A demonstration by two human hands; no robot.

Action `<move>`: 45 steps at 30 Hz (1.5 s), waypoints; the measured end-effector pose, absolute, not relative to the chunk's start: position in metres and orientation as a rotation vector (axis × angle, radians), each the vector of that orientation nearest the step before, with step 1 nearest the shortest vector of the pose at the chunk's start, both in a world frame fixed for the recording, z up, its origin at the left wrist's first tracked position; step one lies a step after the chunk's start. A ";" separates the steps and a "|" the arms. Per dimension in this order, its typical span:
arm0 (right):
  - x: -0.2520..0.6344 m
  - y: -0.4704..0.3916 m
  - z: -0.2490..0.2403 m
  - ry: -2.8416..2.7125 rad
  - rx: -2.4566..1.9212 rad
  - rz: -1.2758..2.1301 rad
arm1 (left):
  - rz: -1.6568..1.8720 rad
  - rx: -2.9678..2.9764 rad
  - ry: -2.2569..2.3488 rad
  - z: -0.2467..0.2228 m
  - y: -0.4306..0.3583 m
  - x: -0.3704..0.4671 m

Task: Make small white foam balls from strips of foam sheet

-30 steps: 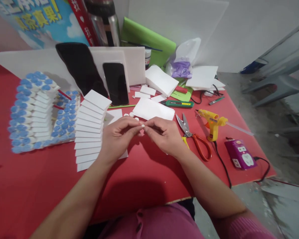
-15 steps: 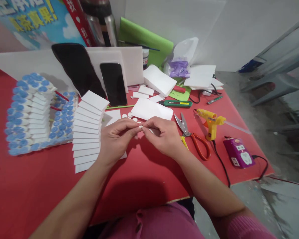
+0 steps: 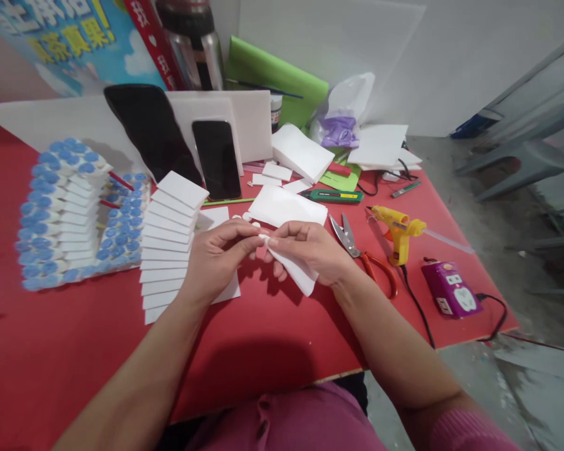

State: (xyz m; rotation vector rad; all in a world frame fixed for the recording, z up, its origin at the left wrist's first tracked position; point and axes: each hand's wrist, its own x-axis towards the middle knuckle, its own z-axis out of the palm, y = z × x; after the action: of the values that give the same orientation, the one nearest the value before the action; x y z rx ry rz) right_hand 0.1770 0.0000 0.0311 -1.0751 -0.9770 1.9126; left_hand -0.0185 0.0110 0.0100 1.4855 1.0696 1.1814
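Note:
Both hands meet over the middle of the red table point(image 3: 272, 338). My left hand point(image 3: 223, 254) is closed, its thumb and index finger pinching a small twisted end of white paper. My right hand point(image 3: 305, 247) is closed around the same white paper point(image 3: 301, 272), whose loose flap hangs down below the fingers. Just behind the fingertips lie a few small white rounds point(image 3: 247, 217), partly hidden. A fanned row of white cards point(image 3: 167, 244) is beside my left hand. Folded white paper point(image 3: 286, 207) lies behind my right hand.
At the left stands a blue-and-white paper model point(image 3: 42, 232). Two phones point(image 3: 216, 160) lean on white board. To the right are scissors point(image 3: 373, 269), a green cutter point(image 3: 336, 196), a yellow glue gun point(image 3: 399, 232) with a cord, and a purple socket block point(image 3: 451, 288).
The white paper now hangs below my right hand, where only a small white bit showed between the fingertips before. My right fingers have turned around it. The view has shifted slightly.

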 end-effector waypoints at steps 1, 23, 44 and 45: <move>0.175 -0.001 0.030 -1.012 -1.105 1.855 | 1.182 1.472 1.091 0.010 0.010 -0.018; 0.175 -0.011 0.025 -1.831 -1.145 0.868 | 1.057 1.148 0.939 0.010 0.009 -0.018; 0.176 -0.008 0.025 -1.642 -1.322 1.201 | 0.965 1.178 1.072 0.017 0.008 -0.016; 0.179 -0.005 0.027 -1.471 -1.282 1.446 | 0.947 1.168 1.043 0.017 0.008 -0.017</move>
State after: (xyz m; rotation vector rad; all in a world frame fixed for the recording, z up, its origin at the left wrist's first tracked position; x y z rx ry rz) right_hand 0.1795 -0.0050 0.0267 -1.2823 -1.4714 1.4458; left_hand -0.0170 0.0082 0.0170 1.1685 1.0435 0.9474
